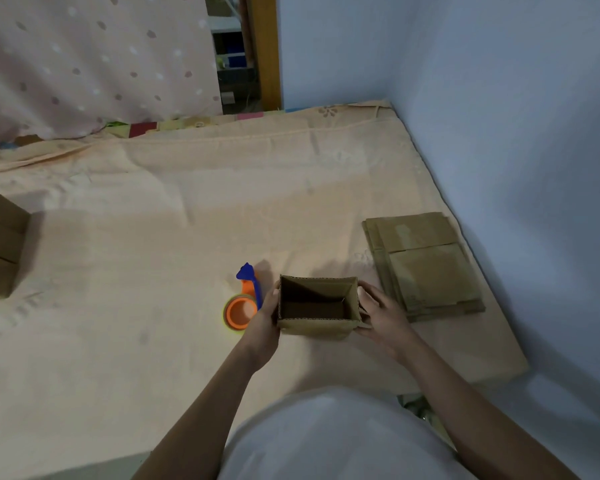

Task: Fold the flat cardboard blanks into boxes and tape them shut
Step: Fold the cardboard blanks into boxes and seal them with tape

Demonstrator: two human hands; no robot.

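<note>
An open-topped box (317,306) is clasped between the left hand (262,323) at 9 o'clock and the right hand (383,315) at 3 o'clock, fingers curled against its walls.

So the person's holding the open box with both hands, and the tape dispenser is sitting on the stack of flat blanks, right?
Not quite. The head view shows both hands, left and right, holding the open box, but the tape dispenser lies on the bedsheet left of the box. The stack of flat blanks is on the right, with nothing on it.
</note>
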